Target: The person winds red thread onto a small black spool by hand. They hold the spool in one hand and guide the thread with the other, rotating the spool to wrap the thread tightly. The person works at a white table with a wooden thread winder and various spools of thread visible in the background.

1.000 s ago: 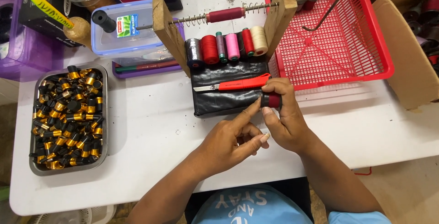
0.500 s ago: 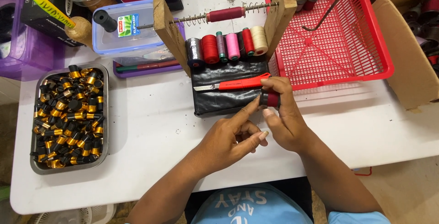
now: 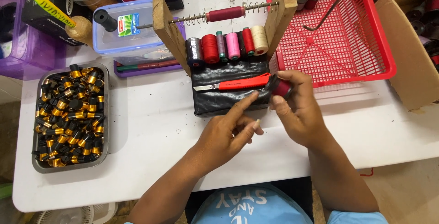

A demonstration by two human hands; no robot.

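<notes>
Red-wound spool (image 3: 280,88) gripped in right hand (image 3: 299,114) fingers (closed around it); left hand (image 3: 226,135) empty, forefinger extended over black pad (image 3: 224,100).

A small spool (image 3: 280,87) wound with dark red thread, black at its end, sits just right of the frame's centre. It lies tilted on its side, pinched between fingertips, just beside a red-handled knife (image 3: 233,84).
</notes>
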